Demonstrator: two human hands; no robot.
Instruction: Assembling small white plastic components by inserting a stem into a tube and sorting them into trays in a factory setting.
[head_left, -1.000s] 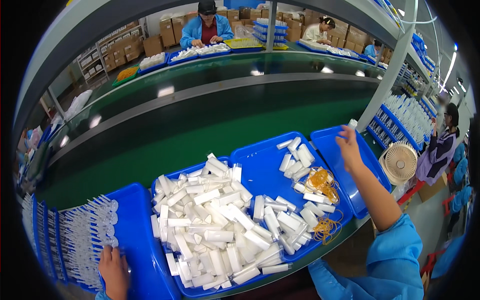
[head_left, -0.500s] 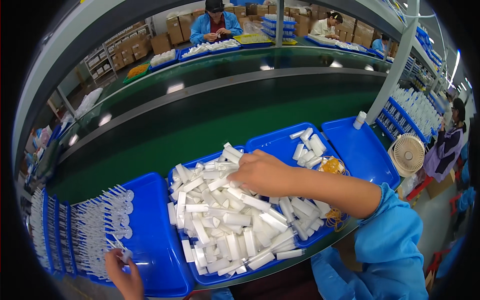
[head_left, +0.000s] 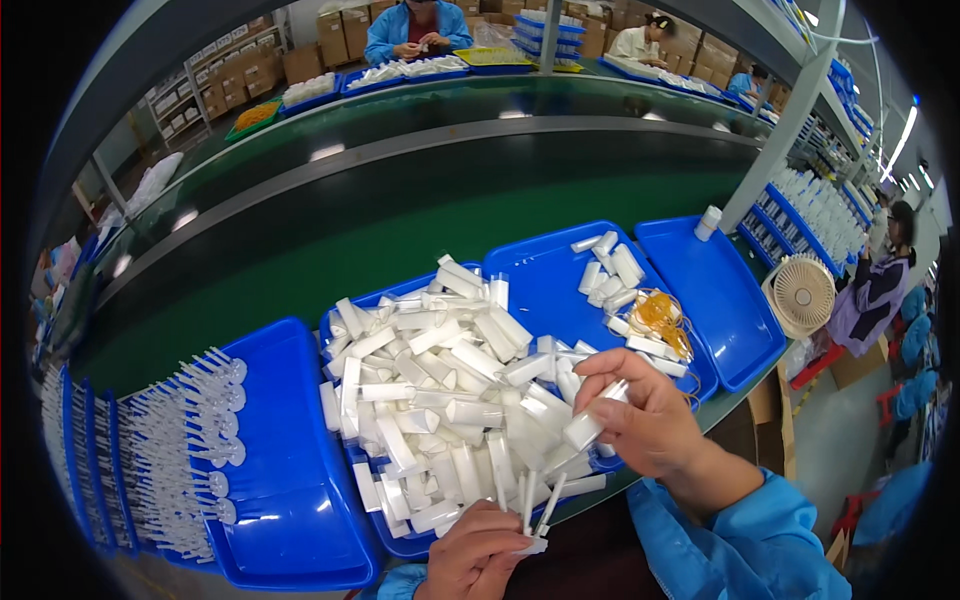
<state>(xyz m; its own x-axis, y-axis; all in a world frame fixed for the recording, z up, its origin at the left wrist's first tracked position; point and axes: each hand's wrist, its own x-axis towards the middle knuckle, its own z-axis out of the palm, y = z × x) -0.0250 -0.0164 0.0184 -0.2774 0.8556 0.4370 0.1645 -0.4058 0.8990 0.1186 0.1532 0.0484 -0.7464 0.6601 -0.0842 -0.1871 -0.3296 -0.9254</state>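
Observation:
My right hand (head_left: 662,428) pinches a short white block in a clear sleeve (head_left: 588,424) between thumb and fingers, above the right side of a heap. At the near edge, my left hand (head_left: 472,556) is closed on a white plastic piece with thin upright prongs (head_left: 529,508); its flat base shows partly past the fingertips. The two held pieces are apart. Beneath and beyond my hands, a blue tray (head_left: 336,430) is heaped with white sleeved blocks (head_left: 440,385). On the left, many similar pronged pieces (head_left: 185,440) lie in rows at one side of another blue tray (head_left: 290,450).
A blue tray (head_left: 520,262) to the right holds a few white blocks and orange rubber bands (head_left: 660,315). Another tray (head_left: 700,290) has a small white roll-shaped item (head_left: 708,222). A fan (head_left: 802,295) stands far right. Beyond the green conveyor (head_left: 400,200), co-workers sit.
My right hand has left the heap with a block, moving right and nearer. My left hand has come from the left tray to the middle front, carrying a pronged piece.

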